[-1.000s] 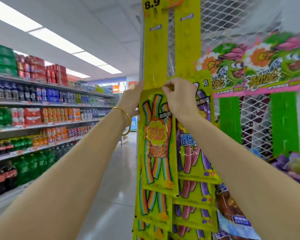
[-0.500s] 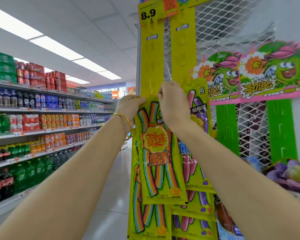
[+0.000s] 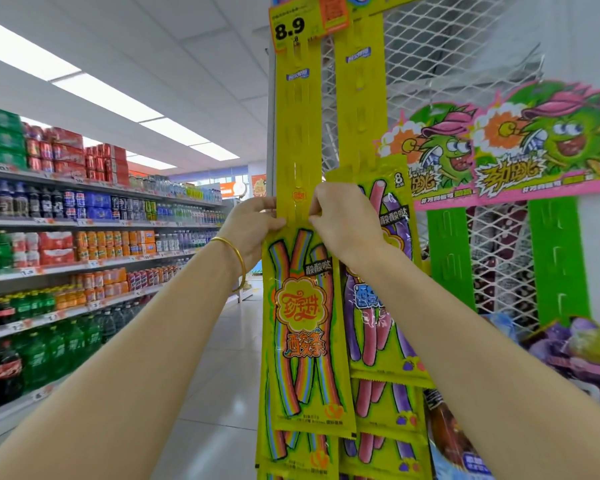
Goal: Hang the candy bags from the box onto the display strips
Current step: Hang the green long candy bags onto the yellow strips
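We are pinching the top edge of a rainbow candy bag with both hands: the left hand is gripping its upper left corner, the right hand its upper right, fingers curled tight on the foil. The bag is lying flat against the left yellow display strip, over another rainbow bag below. A purple candy bag is hanging on the neighbouring strip. A price tag is topping the strip; drink shelves are lining the aisle at left. Both forearms are reaching up and forward, a gold bangle circling the left wrist.
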### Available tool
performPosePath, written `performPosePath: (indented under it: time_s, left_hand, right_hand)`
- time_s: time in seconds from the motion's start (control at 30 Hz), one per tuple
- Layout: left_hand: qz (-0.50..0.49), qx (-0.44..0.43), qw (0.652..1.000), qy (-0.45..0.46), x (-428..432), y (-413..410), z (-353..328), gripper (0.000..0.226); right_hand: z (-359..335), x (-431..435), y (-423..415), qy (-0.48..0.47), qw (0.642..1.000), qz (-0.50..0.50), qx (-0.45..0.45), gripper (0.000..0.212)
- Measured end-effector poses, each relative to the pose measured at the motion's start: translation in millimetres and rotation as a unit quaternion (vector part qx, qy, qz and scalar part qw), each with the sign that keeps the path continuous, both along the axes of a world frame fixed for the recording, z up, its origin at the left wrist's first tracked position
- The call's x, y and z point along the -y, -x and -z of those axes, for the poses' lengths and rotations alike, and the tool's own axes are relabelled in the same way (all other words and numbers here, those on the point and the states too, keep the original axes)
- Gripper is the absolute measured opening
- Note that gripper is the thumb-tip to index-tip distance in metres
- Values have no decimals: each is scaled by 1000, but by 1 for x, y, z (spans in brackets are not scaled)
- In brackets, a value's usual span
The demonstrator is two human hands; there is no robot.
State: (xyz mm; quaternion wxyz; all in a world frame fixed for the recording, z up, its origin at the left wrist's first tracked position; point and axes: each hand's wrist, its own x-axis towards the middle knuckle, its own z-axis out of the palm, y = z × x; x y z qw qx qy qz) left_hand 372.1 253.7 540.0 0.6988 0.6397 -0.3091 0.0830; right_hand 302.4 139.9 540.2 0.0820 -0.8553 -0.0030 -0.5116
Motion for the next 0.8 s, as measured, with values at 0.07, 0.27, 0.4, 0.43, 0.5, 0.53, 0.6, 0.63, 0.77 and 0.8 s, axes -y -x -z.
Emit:
performPosePath:
  time_s: [0.07, 0.27, 0.4, 0.43, 0.5, 0.53, 0.6, 0.63, 0.77, 0.8]
  left_hand:
    - [-37, 45, 998, -19, -3, -1, 5, 34]
    - [-179, 142, 970, -84, -15, 3, 23, 34]
    - [-215, 129, 968, -23, -31, 27, 61, 35]
    - [-221, 128, 967, -9, -35, 33, 79, 32]
    - [-219, 110, 970, 10, -45, 48, 130, 27]
    - [-211, 89, 973, 11, -49, 56, 162, 27]
    - [-190, 31, 981, -21, -57, 76, 239, 30]
    - [-175, -8, 983, -46, -60, 88, 278, 30]
    - [-103, -177, 956, -209, -72, 128, 418, 23]
    - [-80, -207, 942, -253, -74, 135, 446, 20]
  right_hand:
    - [0, -1, 0, 16, 1000, 17, -15, 11]
    - [7, -13, 14, 60, 997, 41, 19, 15]
    - [41, -14, 40, 63, 988, -2, 138, 23]
    - [56, -14, 49, 35, 986, -36, 156, 24]
    - [100, -16, 68, -31, 981, -133, 135, 22]
    - [129, -19, 79, -50, 978, -175, 98, 20]
    - [198, -24, 96, -80, 970, -230, -18, 16]
    - [234, -27, 103, -95, 960, -247, -88, 15]
    - [387, -25, 112, -154, 884, -208, -388, 14]
    - [428, -22, 113, -169, 854, -185, -457, 14]
